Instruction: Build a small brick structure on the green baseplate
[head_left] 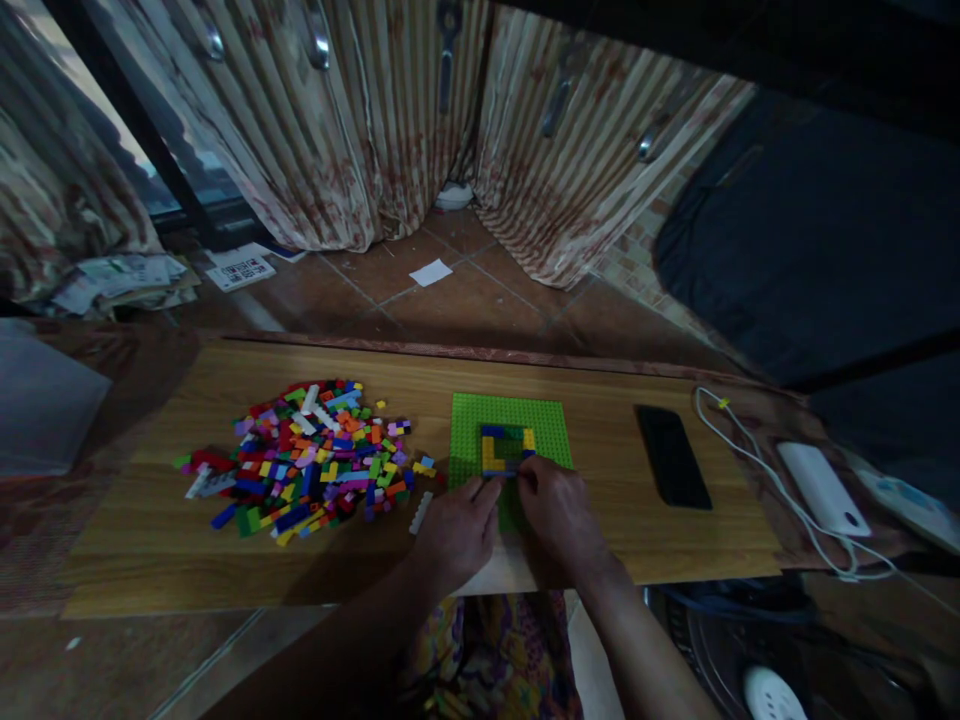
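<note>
Brick pile [300, 460], one heap, many colours, on the table [600, 540] at left; white strip [421, 512], one, just beside the left hand [454, 535]; left hand knuckles up, fingers curled onto the green baseplate [465, 430], grip not discernible; brick frame [506, 448], one, yellow and blue, on the baseplate; right hand [559, 520], fingertips pressed at the frame's near edge; black phone [673, 456], one; white charger [823, 488], one, cabled.

We've got bare surface [600, 560] between the green baseplate [540, 415] and the phone [673, 455]; on the left the brick pile [300, 460] blocks things, with a white cable [757, 460] trailing far right.
</note>
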